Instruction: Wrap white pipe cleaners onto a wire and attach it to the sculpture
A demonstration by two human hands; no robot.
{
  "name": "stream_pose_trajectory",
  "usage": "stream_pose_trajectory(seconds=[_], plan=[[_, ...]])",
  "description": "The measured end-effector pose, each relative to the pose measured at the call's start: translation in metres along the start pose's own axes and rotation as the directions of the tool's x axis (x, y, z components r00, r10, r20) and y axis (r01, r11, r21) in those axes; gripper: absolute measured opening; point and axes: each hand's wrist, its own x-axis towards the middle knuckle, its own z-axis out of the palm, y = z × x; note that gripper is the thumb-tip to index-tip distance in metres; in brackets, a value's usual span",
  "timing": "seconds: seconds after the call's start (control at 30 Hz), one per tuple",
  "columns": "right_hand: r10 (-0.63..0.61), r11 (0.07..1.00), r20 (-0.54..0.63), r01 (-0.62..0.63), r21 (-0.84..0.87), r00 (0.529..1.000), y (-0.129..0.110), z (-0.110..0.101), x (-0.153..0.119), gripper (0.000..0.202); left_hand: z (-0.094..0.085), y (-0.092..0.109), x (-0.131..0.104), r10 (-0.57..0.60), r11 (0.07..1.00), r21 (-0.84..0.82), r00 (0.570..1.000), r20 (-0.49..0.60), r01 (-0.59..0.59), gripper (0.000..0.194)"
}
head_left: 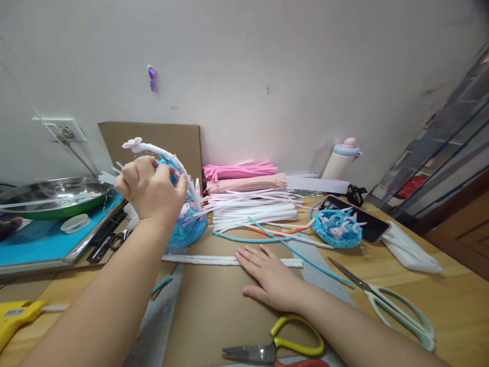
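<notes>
My left hand (155, 188) is raised at the left with its fingers curled in front of a blue and white craft piece (188, 232). Whatever its fingertips grip is hidden behind the hand. From the craft's round blue base rises a white fuzzy arch (164, 152), tipped with a pale pink shape. My right hand (269, 278) lies flat, fingers spread, over white pipe cleaners (206, 260) placed side by side on a cardboard sheet (206, 316).
Behind lie bundles of pink pipe cleaners (244, 169) and white ones (254, 211). To the right are a blue decorated piece (336, 229), a phone (367, 224) and green-handled scissors (401, 308). Yellow-handled cutters (267, 351) lie in front. A glue gun (17, 316) and metal tray (61, 191) are left.
</notes>
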Motion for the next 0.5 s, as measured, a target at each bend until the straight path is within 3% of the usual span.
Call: stream_pose_trajectory(seconds=[0.3,0.5], plan=[[0.001,1.000,-0.002,-0.001,0.009,1.000,0.000,0.000,0.001,0.074,0.011,-0.016,0.001,0.057,0.998,-0.025,0.998,0.010,-0.057,0.025],[0.013,1.000,0.007,-0.013,0.012,1.000,-0.001,-0.001,0.000,0.075,-0.006,-0.009,-0.001,0.046,0.999,-0.023,0.999,-0.008,-0.047,0.027]])
